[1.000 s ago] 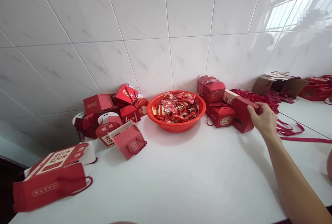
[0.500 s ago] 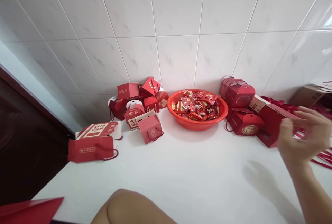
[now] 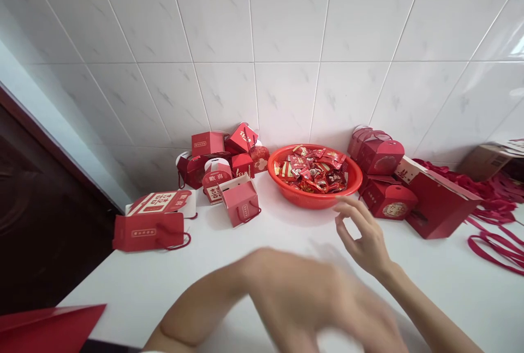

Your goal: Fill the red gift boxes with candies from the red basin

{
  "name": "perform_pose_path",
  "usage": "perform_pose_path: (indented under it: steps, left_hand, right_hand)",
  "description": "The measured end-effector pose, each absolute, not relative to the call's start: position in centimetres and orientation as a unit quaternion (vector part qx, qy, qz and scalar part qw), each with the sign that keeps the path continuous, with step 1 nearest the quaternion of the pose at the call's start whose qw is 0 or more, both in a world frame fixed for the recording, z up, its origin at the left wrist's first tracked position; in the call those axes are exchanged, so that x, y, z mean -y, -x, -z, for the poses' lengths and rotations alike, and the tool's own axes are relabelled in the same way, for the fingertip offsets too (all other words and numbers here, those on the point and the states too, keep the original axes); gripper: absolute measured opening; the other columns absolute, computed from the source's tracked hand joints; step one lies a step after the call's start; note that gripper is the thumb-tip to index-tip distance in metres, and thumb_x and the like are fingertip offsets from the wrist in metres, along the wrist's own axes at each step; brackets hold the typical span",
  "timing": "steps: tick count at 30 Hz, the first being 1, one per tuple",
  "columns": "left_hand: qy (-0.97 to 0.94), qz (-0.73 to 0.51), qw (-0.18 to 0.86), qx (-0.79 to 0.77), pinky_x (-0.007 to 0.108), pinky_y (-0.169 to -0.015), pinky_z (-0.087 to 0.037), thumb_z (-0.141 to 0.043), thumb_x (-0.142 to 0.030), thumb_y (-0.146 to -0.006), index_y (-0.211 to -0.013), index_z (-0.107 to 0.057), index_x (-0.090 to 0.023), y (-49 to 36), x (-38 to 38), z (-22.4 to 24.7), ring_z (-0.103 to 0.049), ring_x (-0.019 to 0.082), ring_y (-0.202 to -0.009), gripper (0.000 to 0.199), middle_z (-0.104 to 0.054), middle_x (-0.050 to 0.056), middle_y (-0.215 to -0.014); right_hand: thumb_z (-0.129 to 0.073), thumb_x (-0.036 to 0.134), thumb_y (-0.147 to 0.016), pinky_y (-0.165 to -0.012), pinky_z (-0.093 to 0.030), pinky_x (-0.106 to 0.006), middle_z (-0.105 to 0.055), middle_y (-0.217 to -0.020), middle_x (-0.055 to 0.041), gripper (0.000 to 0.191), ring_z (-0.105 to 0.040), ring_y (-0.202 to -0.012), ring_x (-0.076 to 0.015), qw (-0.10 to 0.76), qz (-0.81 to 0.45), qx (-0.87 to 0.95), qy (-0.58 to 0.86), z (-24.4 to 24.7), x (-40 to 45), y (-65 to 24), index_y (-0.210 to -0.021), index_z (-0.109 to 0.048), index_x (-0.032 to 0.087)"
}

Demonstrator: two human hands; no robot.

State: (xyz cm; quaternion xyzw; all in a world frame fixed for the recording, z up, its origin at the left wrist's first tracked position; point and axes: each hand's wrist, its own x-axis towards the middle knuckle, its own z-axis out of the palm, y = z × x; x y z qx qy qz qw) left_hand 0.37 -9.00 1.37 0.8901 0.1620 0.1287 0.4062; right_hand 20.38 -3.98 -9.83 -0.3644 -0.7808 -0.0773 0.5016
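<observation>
My left hand [image 3: 311, 298] reaches in from the lower left, low over the front of the white table [image 3: 286, 238]. Motion blurs it, and its fingertips cannot be made out. My right hand [image 3: 364, 238] is in front of the orange-red basket [image 3: 313, 200], with thumb and fingers curved and a small gap between their tips. Nothing shows in it. Red wrapped packets [image 3: 311, 170] fill the basket. An open-topped red box [image 3: 241, 200] stands left of the basket, among several other small boxes.
A flattened-looking red box [image 3: 147, 233] lies at the left. Right of the basket are stacked red boxes [image 3: 380, 156], a large red box [image 3: 442, 200] and red ribbons [image 3: 499, 246]. A red pointed object [image 3: 53, 325] juts in at the lower left. Behind is a tiled wall [image 3: 286, 91].
My right hand has moved left from beside the large red box to the front of the basket. My left hand has come into view at the bottom. The view has shifted slightly.
</observation>
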Motion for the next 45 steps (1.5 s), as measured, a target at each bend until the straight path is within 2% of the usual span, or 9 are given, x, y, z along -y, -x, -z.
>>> perform_pose_path:
  steps: [3,5,11,17,23,27,30,40,45]
  left_hand:
    - [-0.887,-0.271,0.23,-0.294,0.035,-0.088,-0.058,-0.056,-0.044,-0.087,-0.105,-0.075,-0.033,3.7,4.7,-3.8,-0.068,0.024,-0.1,0.029,-0.073,0.006,-0.109]
    - [-0.828,-0.345,0.099,-0.431,0.038,-0.097,-0.053,-0.052,-0.031,-0.088,-0.108,-0.073,-0.027,6.8,2.0,-4.0,-0.066,0.024,-0.107,0.029,-0.072,0.005,-0.116]
    - [-0.687,-0.203,0.061,-0.695,0.03,-0.08,-0.054,-0.056,-0.011,-0.07,-0.093,-0.072,-0.022,14.0,-3.0,-2.6,-0.068,0.025,-0.097,0.03,-0.074,0.005,-0.11]
    - [-0.689,-0.079,0.188,-0.696,0.022,-0.062,-0.048,-0.054,-0.008,-0.059,-0.079,-0.073,-0.021,14.2,-4.6,-1.1,-0.068,0.019,-0.085,0.03,-0.075,0.002,-0.096]
    - [-0.707,-0.051,0.149,-0.69,0.022,-0.063,-0.047,-0.049,-0.009,-0.058,-0.095,-0.078,-0.025,12.4,-4.1,-1.2,-0.069,0.021,-0.09,0.049,-0.076,0.001,-0.105]
    - [-0.761,-0.073,0.183,-0.618,0.023,-0.067,-0.05,-0.05,-0.01,-0.056,-0.086,-0.079,-0.021,9.3,-3.0,-1.5,-0.07,0.022,-0.087,0.043,-0.078,0.005,-0.099]
    - [-0.77,-0.072,0.248,-0.584,0.025,-0.059,-0.05,-0.053,-0.013,-0.057,-0.07,-0.076,-0.019,7.3,-2.3,-1.4,-0.068,0.021,-0.07,0.027,-0.076,0.005,-0.076]
    - [-0.725,-0.205,0.428,-0.499,0.022,-0.055,-0.048,-0.059,-0.025,-0.065,-0.065,-0.072,-0.013,6.4,-1.3,-2.1,-0.064,0.015,-0.066,0.018,-0.072,0.007,-0.074]
    - [-0.682,-0.301,0.508,-0.432,0.029,-0.062,-0.056,-0.058,-0.046,-0.084,-0.105,-0.069,-0.016,4.6,-0.9,-2.1,-0.07,0.019,-0.072,0.039,-0.072,0.007,-0.083]
  right_hand:
    - [-0.049,0.012,-0.093,-0.072,-0.056,-0.031,-0.064,-0.115,-0.0123,0.019,-0.069,-0.079,-0.017,0.472,0.048,0.801,0.365,11.0,4.1,-20.1,-0.106,-0.056,0.023]
    - [-0.048,0.012,-0.094,-0.07,-0.056,-0.03,-0.063,-0.116,-0.012,0.018,-0.068,-0.071,-0.014,0.458,0.022,0.807,0.372,11.9,4.2,-20.1,-0.106,-0.055,0.023]
    - [-0.046,0.014,-0.094,-0.062,-0.056,-0.027,-0.064,-0.115,-0.0106,0.019,-0.068,-0.069,-0.0136,0.435,-0.042,0.813,0.385,13.6,4.2,-19.6,-0.107,-0.055,0.024]
    - [-0.045,0.013,-0.093,-0.069,-0.059,-0.031,-0.064,-0.117,-0.0115,0.024,-0.069,-0.07,-0.014,0.414,-0.065,0.821,0.387,14.8,4.2,-19.1,-0.112,-0.054,0.024]
    - [-0.05,0.022,-0.095,-0.082,-0.06,-0.04,-0.056,-0.138,-0.0181,0.041,-0.071,-0.097,-0.0237,0.409,-0.04,0.836,0.365,14.0,4.2,-17.2,-0.135,-0.047,0.026]
    - [-0.074,0.047,-0.079,-0.105,-0.048,-0.056,-0.025,-0.162,-0.0238,0.094,-0.036,-0.145,-0.0397,0.395,-0.123,0.843,0.344,12.0,4.3,-13.7,-0.156,-0.024,0.023]
    - [-0.083,0.055,-0.066,-0.113,-0.037,-0.06,-0.013,-0.165,-0.0226,0.12,-0.011,-0.153,-0.0405,0.409,-0.25,0.788,0.385,10.5,4.2,-11.8,-0.159,-0.014,0.021]
    - [-0.079,0.037,-0.078,-0.097,-0.054,-0.044,-0.062,-0.136,-0.0075,0.074,-0.062,-0.121,-0.0265,0.529,-0.577,0.535,0.317,10.2,6.2,-14.1,-0.142,-0.043,0.032]
    - [-0.08,0.05,-0.07,-0.068,-0.059,-0.033,-0.077,-0.097,-0.0045,0.053,-0.073,-0.083,-0.0241,0.553,-0.696,0.325,0.323,9.4,7.0,-14.4,-0.113,-0.065,0.022]
